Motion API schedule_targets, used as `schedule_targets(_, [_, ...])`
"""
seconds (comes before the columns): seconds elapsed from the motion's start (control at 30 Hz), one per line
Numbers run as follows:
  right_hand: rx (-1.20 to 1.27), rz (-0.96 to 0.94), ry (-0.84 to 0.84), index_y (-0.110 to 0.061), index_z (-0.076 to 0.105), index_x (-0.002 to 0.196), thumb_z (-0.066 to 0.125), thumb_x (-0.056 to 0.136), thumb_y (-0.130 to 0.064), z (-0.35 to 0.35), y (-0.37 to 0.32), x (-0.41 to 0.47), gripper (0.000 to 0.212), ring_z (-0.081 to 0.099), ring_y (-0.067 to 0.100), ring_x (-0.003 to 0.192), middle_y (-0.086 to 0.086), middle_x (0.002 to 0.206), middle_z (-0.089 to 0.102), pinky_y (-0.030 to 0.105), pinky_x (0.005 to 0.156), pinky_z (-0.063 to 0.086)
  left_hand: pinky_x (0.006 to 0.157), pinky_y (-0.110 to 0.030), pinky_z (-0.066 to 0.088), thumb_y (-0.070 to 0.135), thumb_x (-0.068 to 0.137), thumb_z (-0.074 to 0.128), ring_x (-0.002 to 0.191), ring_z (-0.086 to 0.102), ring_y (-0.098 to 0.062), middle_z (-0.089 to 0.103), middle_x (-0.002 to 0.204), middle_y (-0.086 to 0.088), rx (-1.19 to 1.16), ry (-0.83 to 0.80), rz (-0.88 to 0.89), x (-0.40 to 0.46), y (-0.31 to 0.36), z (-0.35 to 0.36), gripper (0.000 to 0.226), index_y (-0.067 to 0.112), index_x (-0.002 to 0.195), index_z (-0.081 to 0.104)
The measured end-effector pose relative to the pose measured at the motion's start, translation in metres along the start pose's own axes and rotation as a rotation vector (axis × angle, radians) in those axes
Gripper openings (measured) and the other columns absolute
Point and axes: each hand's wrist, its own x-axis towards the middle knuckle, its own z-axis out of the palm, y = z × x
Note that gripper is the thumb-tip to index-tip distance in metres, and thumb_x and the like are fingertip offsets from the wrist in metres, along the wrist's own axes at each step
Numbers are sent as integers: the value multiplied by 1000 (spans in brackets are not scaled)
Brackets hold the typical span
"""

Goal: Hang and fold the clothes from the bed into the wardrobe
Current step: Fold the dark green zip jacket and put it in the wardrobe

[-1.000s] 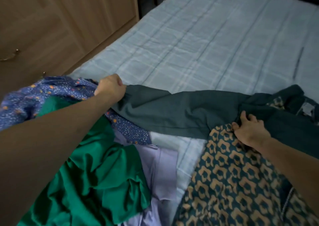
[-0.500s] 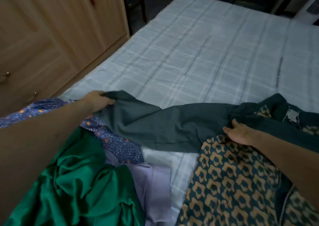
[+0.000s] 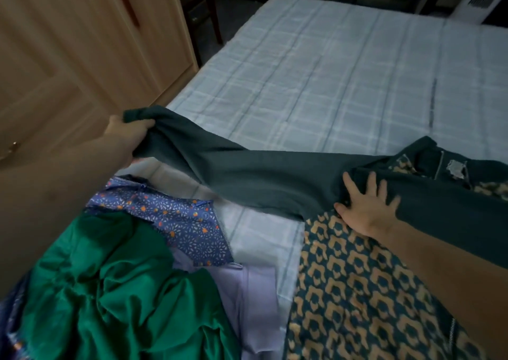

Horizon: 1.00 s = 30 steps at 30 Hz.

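Observation:
A dark teal garment with a tan-patterned body [image 3: 357,291] lies on the bed [image 3: 330,71]. Its plain teal sleeve [image 3: 247,172] is stretched out to the left and lifted off the sheet. My left hand [image 3: 126,137] is shut on the cuff end of that sleeve, near the bed's left edge. With fingers spread, my right hand [image 3: 365,205] presses flat on the garment where the sleeve meets the body. The wooden wardrobe [image 3: 68,43] stands closed along the left.
At the near left lies a pile: a bright green garment [image 3: 110,291], a blue floral piece with a zip [image 3: 181,222] and a lilac one [image 3: 255,304]. A dark wooden stool [image 3: 200,10] stands beyond the wardrobe. The far bed shows only a checked sheet.
My left hand has pulled the sleeve end further left and up, stretching it taut. My right hand has spread flat at the shoulder. The view has tilted up.

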Motion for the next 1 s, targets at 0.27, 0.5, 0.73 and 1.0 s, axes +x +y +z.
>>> schedule_targets(0.27, [1310, -260, 9, -17, 64, 113, 52, 96, -45, -63, -82, -55, 34, 66, 17, 105, -1, 110, 68, 36, 92, 54, 69, -28, 58, 15, 76, 80, 90, 70, -15, 68, 114, -7, -171, -500, 198, -116, 47, 80, 56, 9, 126, 56])
schedule_targets(0.5, [1615, -54, 10, -16, 68, 107, 70, 88, -27, -104, -43, -69, 23, 71, 24, 90, 6, 97, 74, 40, 71, 61, 89, -32, 54, 6, 91, 52, 103, 69, -17, 70, 116, -4, 38, -990, 215, -209, 48, 156, 29, 13, 118, 61])
schedule_targets(0.73, [1679, 378, 166, -17, 57, 123, 58, 95, -22, -82, 123, -60, 28, 65, 25, 97, 7, 112, 66, 37, 64, 57, 72, -19, 45, 11, 96, 53, 90, 56, -14, 59, 117, 2, 437, -554, 357, -208, -25, 210, 25, 23, 114, 63])
schedule_targets(1.0, [1606, 561, 258, -13, 48, 138, 55, 96, -14, -61, 269, -70, 42, 61, 27, 101, 8, 122, 60, 38, 66, 57, 119, -37, 9, 30, 103, 41, 149, 7, -26, 11, 163, -5, 906, -717, 488, -251, -69, 314, 50, 23, 151, 29])
